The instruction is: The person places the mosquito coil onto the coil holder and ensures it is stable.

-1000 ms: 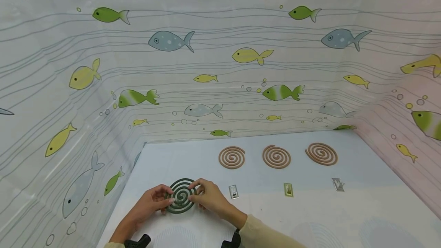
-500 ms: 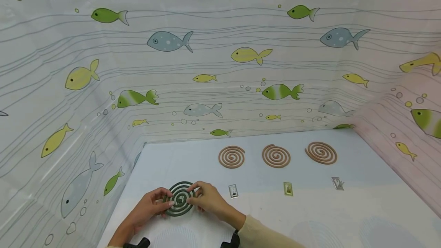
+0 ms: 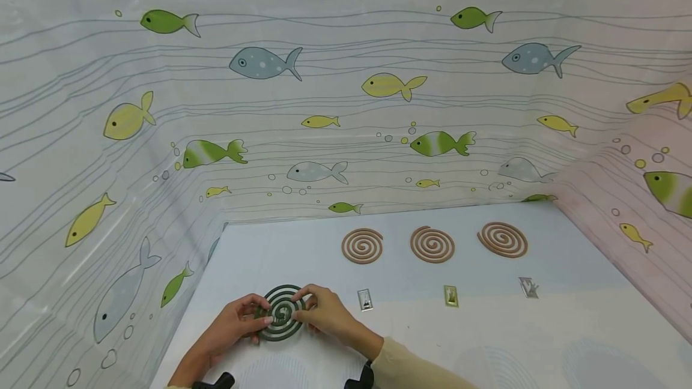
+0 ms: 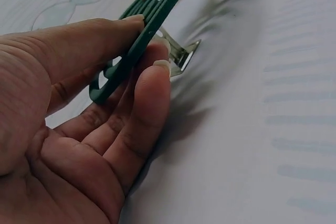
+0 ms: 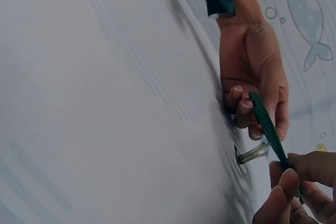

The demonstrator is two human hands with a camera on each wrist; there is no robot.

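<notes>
Both wrist feeds show me a metal stand [image 5: 253, 154] on the desk [image 3: 400, 353] beneath the green coil [image 3: 282, 316], a part the coil mostly hides in my head view. The left hand [image 3: 238, 321] and right hand [image 3: 325, 312] pinch the coil from opposite sides, each grip drawn in on it between thumb and fingers. It's held tilted above the desk; whether it touches the stand I can't tell. Compared with a second ago, the coil sits slightly lower in my head view.
</notes>
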